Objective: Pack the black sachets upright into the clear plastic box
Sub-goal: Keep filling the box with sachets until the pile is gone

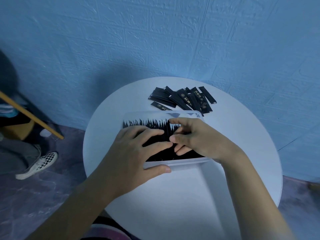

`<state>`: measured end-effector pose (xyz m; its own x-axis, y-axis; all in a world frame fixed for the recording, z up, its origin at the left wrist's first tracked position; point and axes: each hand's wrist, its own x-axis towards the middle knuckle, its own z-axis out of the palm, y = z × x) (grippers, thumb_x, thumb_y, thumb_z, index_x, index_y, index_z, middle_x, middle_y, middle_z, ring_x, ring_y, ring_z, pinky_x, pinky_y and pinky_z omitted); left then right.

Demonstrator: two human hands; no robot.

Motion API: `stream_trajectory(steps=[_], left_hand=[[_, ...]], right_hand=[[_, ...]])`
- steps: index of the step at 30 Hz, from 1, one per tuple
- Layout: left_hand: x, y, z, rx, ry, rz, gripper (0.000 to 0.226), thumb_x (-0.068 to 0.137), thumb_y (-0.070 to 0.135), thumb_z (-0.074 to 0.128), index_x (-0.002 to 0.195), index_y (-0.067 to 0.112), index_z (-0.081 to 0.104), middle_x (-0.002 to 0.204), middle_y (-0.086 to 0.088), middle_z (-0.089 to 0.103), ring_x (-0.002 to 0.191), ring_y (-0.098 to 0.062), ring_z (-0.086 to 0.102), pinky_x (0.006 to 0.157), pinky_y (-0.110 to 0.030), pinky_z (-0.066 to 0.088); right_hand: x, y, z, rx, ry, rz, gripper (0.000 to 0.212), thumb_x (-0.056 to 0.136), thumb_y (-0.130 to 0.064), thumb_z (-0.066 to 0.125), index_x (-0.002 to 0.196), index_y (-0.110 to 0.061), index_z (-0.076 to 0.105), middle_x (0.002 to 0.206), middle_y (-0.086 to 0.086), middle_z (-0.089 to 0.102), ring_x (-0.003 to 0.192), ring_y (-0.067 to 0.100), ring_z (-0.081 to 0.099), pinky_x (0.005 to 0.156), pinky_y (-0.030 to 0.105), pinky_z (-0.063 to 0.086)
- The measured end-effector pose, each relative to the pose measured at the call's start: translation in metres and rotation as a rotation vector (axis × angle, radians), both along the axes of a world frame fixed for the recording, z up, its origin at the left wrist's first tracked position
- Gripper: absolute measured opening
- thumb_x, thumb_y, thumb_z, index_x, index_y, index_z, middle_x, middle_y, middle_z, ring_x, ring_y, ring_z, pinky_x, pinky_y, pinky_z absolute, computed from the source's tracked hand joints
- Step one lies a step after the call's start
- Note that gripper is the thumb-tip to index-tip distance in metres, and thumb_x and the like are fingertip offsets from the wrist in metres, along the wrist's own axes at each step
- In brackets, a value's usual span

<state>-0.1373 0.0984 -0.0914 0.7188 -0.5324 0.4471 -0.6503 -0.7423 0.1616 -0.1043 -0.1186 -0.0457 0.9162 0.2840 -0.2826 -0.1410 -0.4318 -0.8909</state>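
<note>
A clear plastic box (183, 164) stands in the middle of the round white table, filled with black sachets (147, 124) standing upright in a row. My left hand (136, 153) lies flat over the left part of the row, fingers spread, thumb against the box's near wall. My right hand (195, 137) reaches in from the right, fingers curled among the sachet tops next to the left fingertips. Whether it pinches a sachet is hidden. Behind the box lies a loose pile of black sachets (183, 99).
The round white table (242, 153) stands against a blue textured wall. At the left, another person's leg and checkered shoe (39, 164) rest on the floor, beside a slanted wooden stick (32, 116).
</note>
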Motion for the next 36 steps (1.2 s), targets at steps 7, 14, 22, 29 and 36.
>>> stream_trajectory(steps=[7, 14, 22, 29, 36], left_hand=[[0.001, -0.005, 0.0, 0.024, -0.004, -0.005, 0.051, 0.085, 0.07, 0.057, 0.125, 0.04, 0.066, 0.132, 0.014, 0.059, 0.117, -0.02, 0.055, 0.1, -0.043, 0.043], [-0.001, -0.006, -0.001, 0.009, 0.005, 0.011, 0.043, 0.085, 0.069, 0.055, 0.115, 0.042, 0.071, 0.131, 0.016, 0.06, 0.118, -0.016, 0.054, 0.1, -0.038, 0.041], [-0.002, -0.006, -0.001, 0.002, 0.025, 0.021, 0.042, 0.085, 0.07, 0.058, 0.114, 0.043, 0.071, 0.131, 0.016, 0.06, 0.117, -0.016, 0.055, 0.101, -0.038, 0.041], [-0.002, -0.006, 0.001, 0.002, 0.063, 0.024, 0.042, 0.085, 0.07, 0.057, 0.115, 0.044, 0.07, 0.133, 0.018, 0.058, 0.119, -0.014, 0.053, 0.102, -0.035, 0.039], [-0.002, -0.006, 0.001, 0.002, 0.068, 0.028, 0.042, 0.085, 0.07, 0.058, 0.115, 0.044, 0.07, 0.132, 0.018, 0.058, 0.118, -0.016, 0.054, 0.102, -0.035, 0.038]], right_hand=[[0.002, -0.002, 0.003, 0.02, 0.008, 0.009, 0.046, 0.102, -0.003, 0.051, 0.147, -0.009, 0.044, 0.089, 0.012, 0.066, 0.07, 0.019, 0.072, 0.067, 0.024, 0.06], [0.048, -0.041, 0.012, 0.064, -0.297, -0.387, 0.019, 0.1, -0.003, 0.053, 0.108, -0.006, 0.07, 0.073, 0.009, 0.066, 0.051, 0.014, 0.061, 0.049, 0.025, 0.052], [0.116, -0.074, -0.054, -0.688, -0.431, -0.466, 0.04, 0.089, -0.04, 0.069, 0.124, -0.022, 0.067, 0.12, 0.006, 0.065, 0.109, 0.03, 0.059, 0.087, 0.036, 0.045], [0.137, -0.061, -0.062, -0.692, -0.428, -0.389, 0.034, 0.089, -0.03, 0.071, 0.12, -0.016, 0.068, 0.113, 0.004, 0.068, 0.11, 0.03, 0.059, 0.079, 0.031, 0.042], [0.135, -0.068, -0.05, -0.473, -0.359, -0.444, 0.009, 0.09, -0.024, 0.071, 0.095, -0.019, 0.066, 0.079, -0.008, 0.06, 0.081, 0.019, 0.057, 0.069, 0.028, 0.037]])
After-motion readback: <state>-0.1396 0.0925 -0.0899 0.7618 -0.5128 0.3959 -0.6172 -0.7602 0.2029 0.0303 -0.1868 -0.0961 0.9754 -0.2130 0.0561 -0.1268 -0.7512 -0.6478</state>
